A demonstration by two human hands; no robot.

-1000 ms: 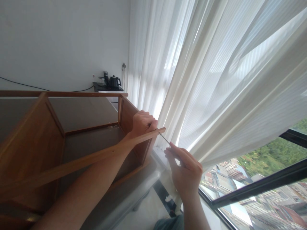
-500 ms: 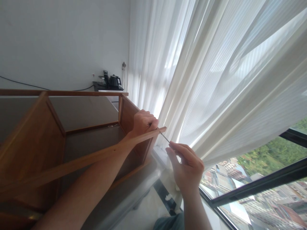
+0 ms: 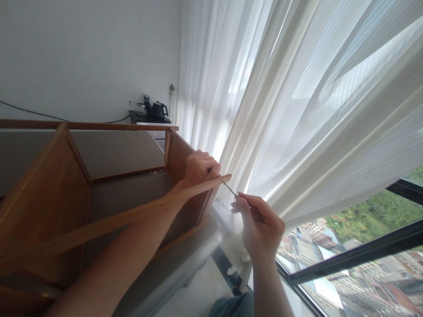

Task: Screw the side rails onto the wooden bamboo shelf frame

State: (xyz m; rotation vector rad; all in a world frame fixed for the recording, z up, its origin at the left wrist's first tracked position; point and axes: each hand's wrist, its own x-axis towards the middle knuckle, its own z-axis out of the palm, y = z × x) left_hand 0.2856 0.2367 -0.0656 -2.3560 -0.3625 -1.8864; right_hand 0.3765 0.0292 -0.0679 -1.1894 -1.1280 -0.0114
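Observation:
A long wooden rail runs from the lower left up to the corner of a wooden frame with upright panels. My left hand is closed at that corner, its fingers wrapped over the top of the end panel just behind the rail; the exact grip is partly hidden. In my right hand, thumb and fingers pinch a thin metal hex key. Its tip meets the outer face of the rail near the end. A small dark hole shows farther along the rail.
White curtains hang close behind the corner. At right is a window with a dark frame. A black kettle stands on a small stand by the wall. Another wooden panel divides the frame at left.
The fingers of my right hand have shifted and turned slightly around the hex key, the thumb now bent over it. My left hand keeps its place at the corner.

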